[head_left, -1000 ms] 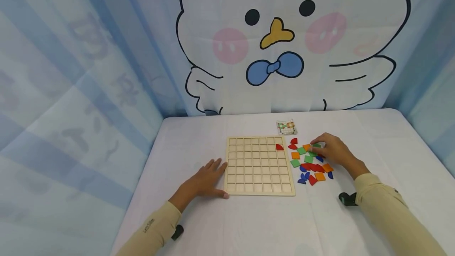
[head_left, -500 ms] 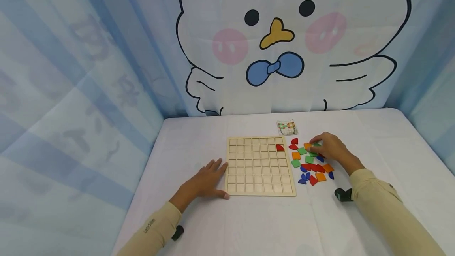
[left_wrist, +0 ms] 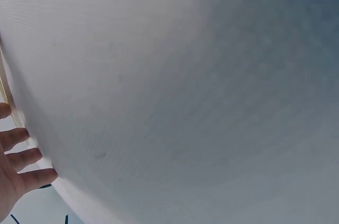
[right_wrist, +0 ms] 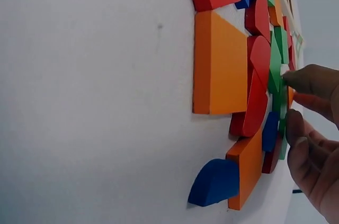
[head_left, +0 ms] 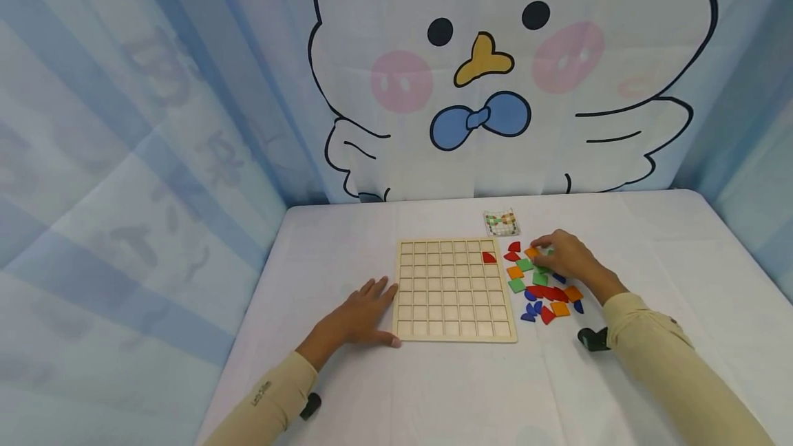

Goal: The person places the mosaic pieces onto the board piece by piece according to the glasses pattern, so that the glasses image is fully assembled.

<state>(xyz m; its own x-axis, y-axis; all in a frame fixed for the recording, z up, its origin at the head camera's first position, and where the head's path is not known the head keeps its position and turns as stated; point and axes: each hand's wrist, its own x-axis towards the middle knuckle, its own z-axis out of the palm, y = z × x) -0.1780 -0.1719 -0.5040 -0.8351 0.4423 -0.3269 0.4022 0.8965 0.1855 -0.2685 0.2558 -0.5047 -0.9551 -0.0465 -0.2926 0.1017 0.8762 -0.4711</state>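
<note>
My left hand (head_left: pixel 361 312) lies with its fingers spread, touching the left edge of a wooden grid board (head_left: pixel 457 289). The left wrist view shows its fingertips (left_wrist: pixel 34 178) over the white cloth. One red quarter-circle block (head_left: pixel 489 257) sits in a cell near the board's upper right corner. To the right of the board, my right hand (head_left: pixel 565 253) reaches into loose coloured blocks and pinches an orange square block (head_left: pixel 531 252) between thumb and index finger. Green blocks (right_wrist: pixel 275 65) lie under and beside the curled fingers, which partly hide them.
A small printed pattern card (head_left: pixel 502 223) lies behind the board's right corner. Several red blocks (head_left: pixel 545 293), blue blocks (head_left: pixel 529 312) and orange blocks (head_left: pixel 560 309) are scattered nearer the person. A cartoon curtain (head_left: pixel 483 164) hangs behind the white-covered table (head_left: pixel 458 391).
My right hand has shifted slightly left, and the orange square block at its fingertips has slid left with it. Neighbouring green and orange blocks have moved a little. My left hand stays put.
</note>
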